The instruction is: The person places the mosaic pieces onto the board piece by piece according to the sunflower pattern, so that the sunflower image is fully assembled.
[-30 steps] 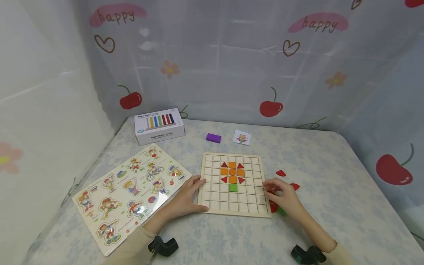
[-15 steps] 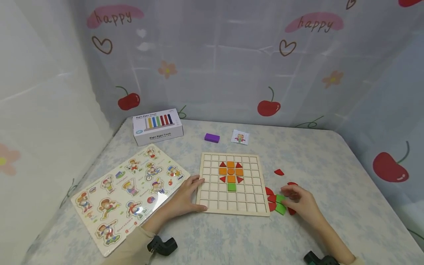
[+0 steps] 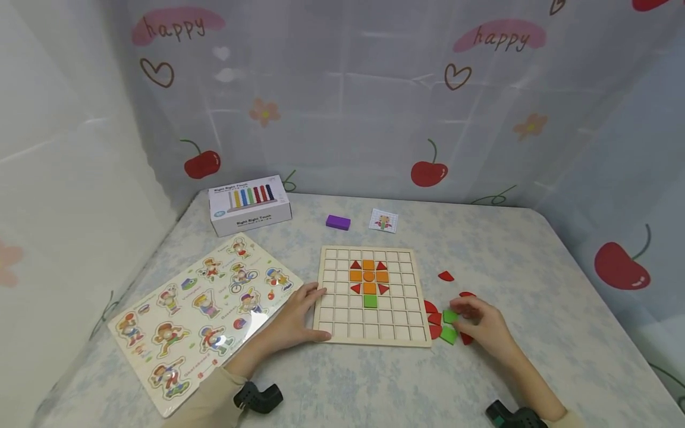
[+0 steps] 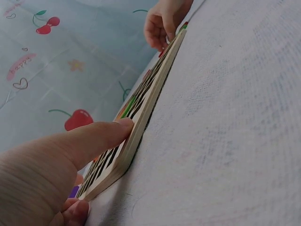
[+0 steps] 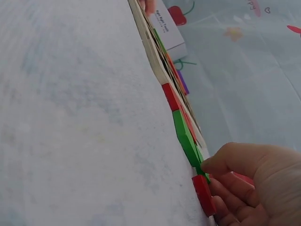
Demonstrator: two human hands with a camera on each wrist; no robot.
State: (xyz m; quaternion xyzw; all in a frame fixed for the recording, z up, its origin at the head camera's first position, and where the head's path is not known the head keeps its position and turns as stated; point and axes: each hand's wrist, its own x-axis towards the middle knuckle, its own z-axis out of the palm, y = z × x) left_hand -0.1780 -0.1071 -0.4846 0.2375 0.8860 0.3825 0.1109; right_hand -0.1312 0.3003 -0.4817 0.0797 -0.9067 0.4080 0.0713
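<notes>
A wooden grid board (image 3: 342,333) holds orange square tiles, an orange circle, red triangles and a green square in several of its cells. My left hand (image 3: 291,321) rests at the board's left edge, its straight thumb (image 4: 110,133) lying on the wooden rim. To the right of the board, my right hand (image 3: 484,327) pinches a green square tile (image 3: 449,316) between thumb and fingers. A second green tile (image 3: 448,335) lies just nearer, beside several red pieces (image 3: 434,331) along the board's edge. Red pieces also lie partly hidden under the right hand.
A picture puzzle board (image 3: 187,333) lies at the left, close by the left forearm. Behind stand a white box (image 3: 250,214), a purple block (image 3: 338,222) and a small pattern card (image 3: 383,220). One red piece (image 3: 446,276) lies apart at the right.
My right hand has moved right from the board's right edge to the green tiles, uncovering the red pieces there. The left hand stays at the board; the head view has shifted slightly.
</notes>
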